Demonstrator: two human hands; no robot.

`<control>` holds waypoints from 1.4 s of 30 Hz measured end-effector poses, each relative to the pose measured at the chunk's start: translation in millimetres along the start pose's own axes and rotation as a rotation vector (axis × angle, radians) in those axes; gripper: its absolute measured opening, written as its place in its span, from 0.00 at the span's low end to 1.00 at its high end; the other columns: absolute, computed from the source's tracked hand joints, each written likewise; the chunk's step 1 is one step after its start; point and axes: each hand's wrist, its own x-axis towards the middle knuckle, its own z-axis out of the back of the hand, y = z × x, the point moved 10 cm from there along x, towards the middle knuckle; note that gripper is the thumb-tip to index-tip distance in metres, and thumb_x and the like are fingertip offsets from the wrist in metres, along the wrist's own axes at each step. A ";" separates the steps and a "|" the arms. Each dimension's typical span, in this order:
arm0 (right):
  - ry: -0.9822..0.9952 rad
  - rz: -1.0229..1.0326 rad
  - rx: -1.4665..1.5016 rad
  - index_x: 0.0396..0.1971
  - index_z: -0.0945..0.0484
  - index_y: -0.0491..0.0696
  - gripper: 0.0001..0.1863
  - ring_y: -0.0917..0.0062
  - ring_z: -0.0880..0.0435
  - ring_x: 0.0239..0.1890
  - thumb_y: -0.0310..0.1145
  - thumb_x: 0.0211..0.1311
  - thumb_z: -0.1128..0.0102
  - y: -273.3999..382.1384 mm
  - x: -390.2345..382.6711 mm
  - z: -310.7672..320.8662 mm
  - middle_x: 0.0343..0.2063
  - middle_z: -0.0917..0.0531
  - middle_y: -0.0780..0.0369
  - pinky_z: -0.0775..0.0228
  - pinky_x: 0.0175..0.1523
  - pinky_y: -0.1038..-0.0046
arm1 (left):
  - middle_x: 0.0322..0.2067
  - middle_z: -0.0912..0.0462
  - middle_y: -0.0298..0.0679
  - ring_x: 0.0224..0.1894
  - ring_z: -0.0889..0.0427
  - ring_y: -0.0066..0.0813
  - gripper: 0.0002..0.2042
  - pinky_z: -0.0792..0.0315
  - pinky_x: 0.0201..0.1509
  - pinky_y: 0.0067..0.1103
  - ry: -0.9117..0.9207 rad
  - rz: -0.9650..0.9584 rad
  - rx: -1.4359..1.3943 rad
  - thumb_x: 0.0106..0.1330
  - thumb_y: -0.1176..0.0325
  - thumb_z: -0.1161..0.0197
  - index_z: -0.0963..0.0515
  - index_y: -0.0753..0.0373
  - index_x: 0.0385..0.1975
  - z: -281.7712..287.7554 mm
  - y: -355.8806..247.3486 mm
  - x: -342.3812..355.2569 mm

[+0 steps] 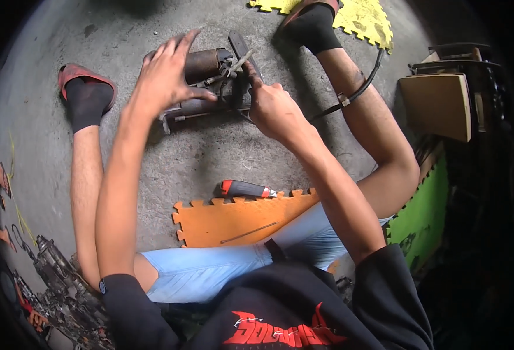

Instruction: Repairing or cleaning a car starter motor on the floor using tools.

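Note:
A rusty, greasy motor assembly [204, 64] with a cylindrical body lies on the concrete floor between my feet. My left hand [166, 73] rests on top of it, fingers spread over the cylinder. My right hand [271, 105] is closed around a thin metal tool [240, 60] whose tip is pressed into the small parts at the assembly's right end. A dark bracket [239, 44] sticks up behind the tool.
A red-handled screwdriver [246, 189] lies by an orange foam mat [233, 221] with a thin rod [248, 233] on it. A yellow mat [362, 17] lies far right, a black cable [359, 87] beside my right leg, engine parts [58, 280] lower left, a wooden stool [437, 105] right.

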 end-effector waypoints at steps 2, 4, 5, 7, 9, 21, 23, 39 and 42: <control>-0.048 0.035 -0.008 0.74 0.53 0.40 0.43 0.42 0.17 0.32 0.20 0.55 0.52 -3.3 -4.1 4.0 0.27 0.18 0.39 0.26 0.42 0.46 | 0.53 0.18 0.51 0.58 0.20 0.49 0.39 0.27 0.62 0.39 0.413 0.085 -0.120 0.53 0.37 0.29 0.23 0.64 0.57 -37.9 11.9 9.5; -0.132 0.161 0.122 0.74 0.53 0.41 0.43 0.40 0.18 0.31 0.19 0.54 0.53 9.0 -17.3 14.4 0.26 0.19 0.37 0.26 0.43 0.45 | 0.47 0.16 0.51 0.52 0.18 0.50 0.36 0.25 0.58 0.39 0.268 0.124 -0.077 0.56 0.36 0.32 0.21 0.63 0.53 -47.7 21.6 10.0; -0.130 0.165 0.126 0.74 0.53 0.41 0.43 0.40 0.18 0.31 0.19 0.54 0.53 17.6 -29.0 10.8 0.26 0.19 0.37 0.26 0.43 0.45 | 0.40 0.13 0.51 0.46 0.15 0.52 0.34 0.22 0.53 0.38 0.122 0.162 -0.033 0.59 0.35 0.35 0.18 0.62 0.49 -43.5 31.3 7.6; 0.074 -0.167 0.053 0.74 0.55 0.38 0.44 0.40 0.16 0.34 0.20 0.55 0.51 12.0 -60.4 -13.4 0.28 0.19 0.35 0.24 0.44 0.47 | 0.36 0.13 0.52 0.42 0.15 0.56 0.32 0.21 0.47 0.40 0.128 0.190 0.027 0.62 0.32 0.41 0.15 0.59 0.45 -45.1 33.3 9.3; 0.128 -0.191 0.058 0.74 0.57 0.38 0.45 0.41 0.16 0.33 0.19 0.55 0.52 10.1 -70.4 -19.2 0.26 0.19 0.36 0.24 0.43 0.45 | 0.35 0.14 0.53 0.41 0.15 0.57 0.32 0.22 0.45 0.41 0.137 0.241 0.030 0.61 0.31 0.42 0.15 0.58 0.41 -41.5 29.1 13.5; -0.123 -0.087 0.081 0.75 0.57 0.42 0.47 0.46 0.17 0.25 0.18 0.54 0.50 4.8 -73.4 -29.8 0.23 0.20 0.40 0.24 0.33 0.49 | 0.37 0.13 0.50 0.40 0.13 0.51 0.33 0.20 0.44 0.38 -0.011 0.130 0.040 0.58 0.31 0.37 0.14 0.58 0.43 -30.6 15.1 -1.9; -0.239 0.042 0.007 0.75 0.57 0.41 0.45 0.47 0.16 0.25 0.21 0.57 0.50 3.8 -44.5 -12.0 0.23 0.19 0.41 0.22 0.31 0.52 | 0.37 0.13 0.50 0.40 0.13 0.51 0.33 0.20 0.44 0.38 -0.026 0.083 0.001 0.58 0.31 0.37 0.14 0.58 0.43 -36.3 12.9 -2.3; -0.273 -0.242 0.498 0.76 0.50 0.53 0.38 0.42 0.17 0.41 0.19 0.68 0.50 -53.9 -170.0 -24.8 0.54 0.22 0.42 0.24 0.41 0.57 | 0.37 0.14 0.55 0.44 0.15 0.57 0.35 0.22 0.49 0.40 0.165 0.239 0.030 0.62 0.30 0.43 0.15 0.59 0.47 -45.6 32.8 18.1; -0.278 -0.227 0.498 0.76 0.50 0.52 0.38 0.43 0.17 0.44 0.20 0.68 0.49 -48.4 -161.6 -26.8 0.53 0.22 0.40 0.23 0.41 0.59 | 0.34 0.13 0.53 0.43 0.14 0.57 0.37 0.21 0.49 0.42 0.118 0.258 0.031 0.58 0.25 0.45 0.13 0.56 0.41 -51.9 46.0 25.1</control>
